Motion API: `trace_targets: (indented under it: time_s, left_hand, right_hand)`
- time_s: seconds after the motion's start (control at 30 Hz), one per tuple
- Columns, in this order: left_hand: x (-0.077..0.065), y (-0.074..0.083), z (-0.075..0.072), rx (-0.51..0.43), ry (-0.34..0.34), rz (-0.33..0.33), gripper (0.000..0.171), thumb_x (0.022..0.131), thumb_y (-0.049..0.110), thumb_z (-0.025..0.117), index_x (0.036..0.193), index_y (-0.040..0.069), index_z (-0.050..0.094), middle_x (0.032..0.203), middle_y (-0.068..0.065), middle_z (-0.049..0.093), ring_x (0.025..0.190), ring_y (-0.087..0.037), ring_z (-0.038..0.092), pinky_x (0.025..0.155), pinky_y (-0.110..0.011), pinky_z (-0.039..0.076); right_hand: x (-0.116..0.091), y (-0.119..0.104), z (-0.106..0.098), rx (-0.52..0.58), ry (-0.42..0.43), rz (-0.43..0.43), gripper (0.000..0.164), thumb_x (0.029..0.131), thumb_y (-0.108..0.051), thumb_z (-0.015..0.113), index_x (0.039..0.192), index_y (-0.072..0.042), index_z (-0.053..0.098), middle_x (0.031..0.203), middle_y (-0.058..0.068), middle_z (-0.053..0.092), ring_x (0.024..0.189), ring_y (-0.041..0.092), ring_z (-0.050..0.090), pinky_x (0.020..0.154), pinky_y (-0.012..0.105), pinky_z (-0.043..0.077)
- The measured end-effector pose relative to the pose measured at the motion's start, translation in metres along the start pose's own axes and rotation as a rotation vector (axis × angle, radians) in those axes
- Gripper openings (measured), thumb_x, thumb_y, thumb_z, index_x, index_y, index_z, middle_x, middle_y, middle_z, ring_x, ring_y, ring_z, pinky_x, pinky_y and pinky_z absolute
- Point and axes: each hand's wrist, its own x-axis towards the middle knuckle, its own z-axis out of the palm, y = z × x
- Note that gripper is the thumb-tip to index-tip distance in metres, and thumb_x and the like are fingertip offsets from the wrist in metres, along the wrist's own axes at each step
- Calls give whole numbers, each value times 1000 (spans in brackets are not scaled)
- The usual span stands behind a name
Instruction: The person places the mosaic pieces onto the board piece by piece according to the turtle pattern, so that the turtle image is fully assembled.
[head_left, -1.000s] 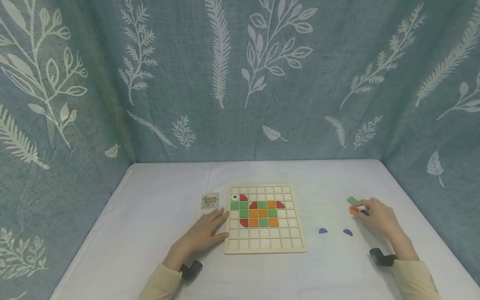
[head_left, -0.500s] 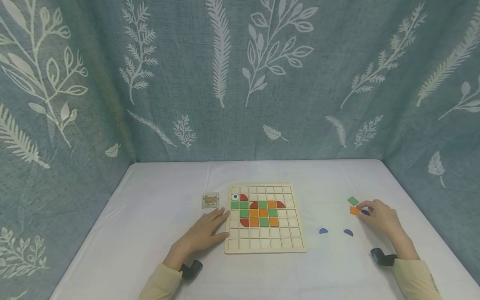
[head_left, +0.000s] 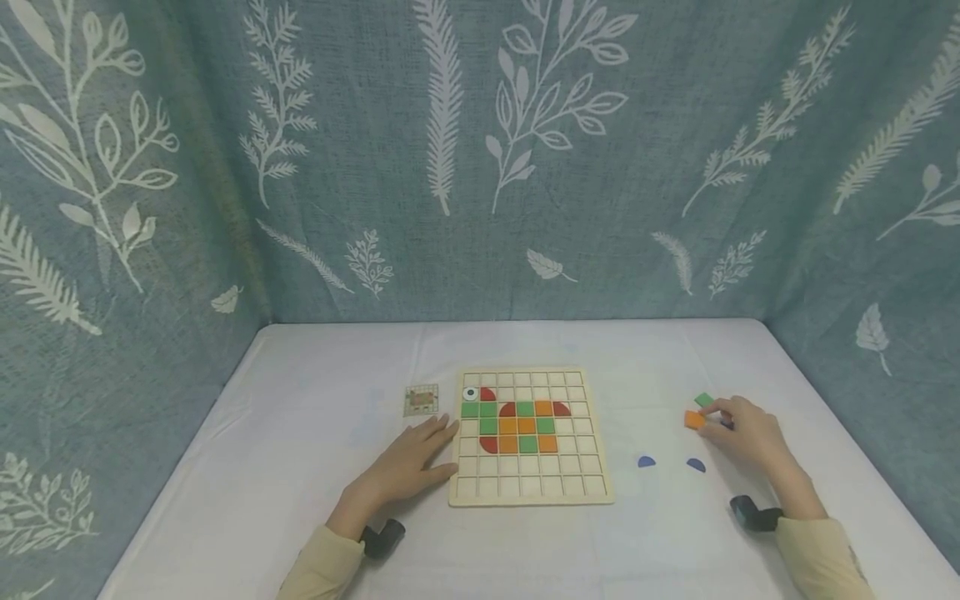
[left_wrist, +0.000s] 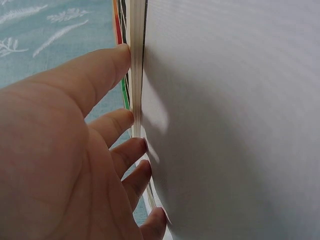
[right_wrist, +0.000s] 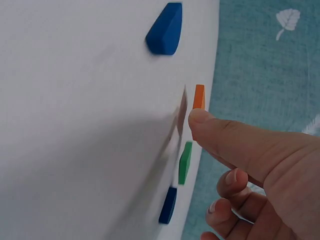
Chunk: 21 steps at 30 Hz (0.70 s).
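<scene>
My right hand (head_left: 750, 429) pinches an orange square tile (head_left: 694, 419) between thumb and fingers. In the right wrist view that orange tile (right_wrist: 198, 97) stands off the white cloth, its shadow falling beside it. A green tile (head_left: 703, 400) lies just behind it, and a blue piece (right_wrist: 168, 205) is partly covered by the hand in the head view. My left hand (head_left: 405, 462) rests with fingers spread against the left edge of a wooden grid board (head_left: 525, 492). Green, orange and red pieces and a round eye tile (head_left: 470, 393) fill part of the grid.
Two blue half-round pieces (head_left: 647, 462) lie between the board and my right hand. A small picture card (head_left: 422, 400) lies left of the board. A leaf-patterned curtain (head_left: 480, 250) closes off the table's back and sides.
My right hand has moved slightly left with the orange tile, away from the blue piece, which its fingers now mostly cover. The left hand and board stay put.
</scene>
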Motion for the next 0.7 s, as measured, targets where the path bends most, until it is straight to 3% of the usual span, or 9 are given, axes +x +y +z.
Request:
trace_targets:
  time_s: [0.27,0.57,0.7]
  left_hand:
    - [0,1,-2,0,-6,-6,62,90,39,56,142,8,38,149,-14,31,139,-33,25,116,-50,17]
    - [0,1,0,-9,-4,-6,63,90,39,57,141,9,38,149,-14,32,138,-33,25,115,-51,17]
    - [0,1,0,2,-3,-8,63,90,40,56,142,10,38,149,-13,32,139,-32,25,116,-50,16]
  right_hand:
    - [12,-23,8,38,-19,-22,26,78,-17,72,100,-4,67,85,12,61,75,24,54,59,36,46]
    - [23,-48,18,62,-55,-43,26,79,-18,73,102,-6,68,78,4,54,65,17,44,55,25,34]
    - [27,-56,24,66,-58,-54,25,79,-19,73,100,-8,68,78,4,54,66,17,44,55,24,35]
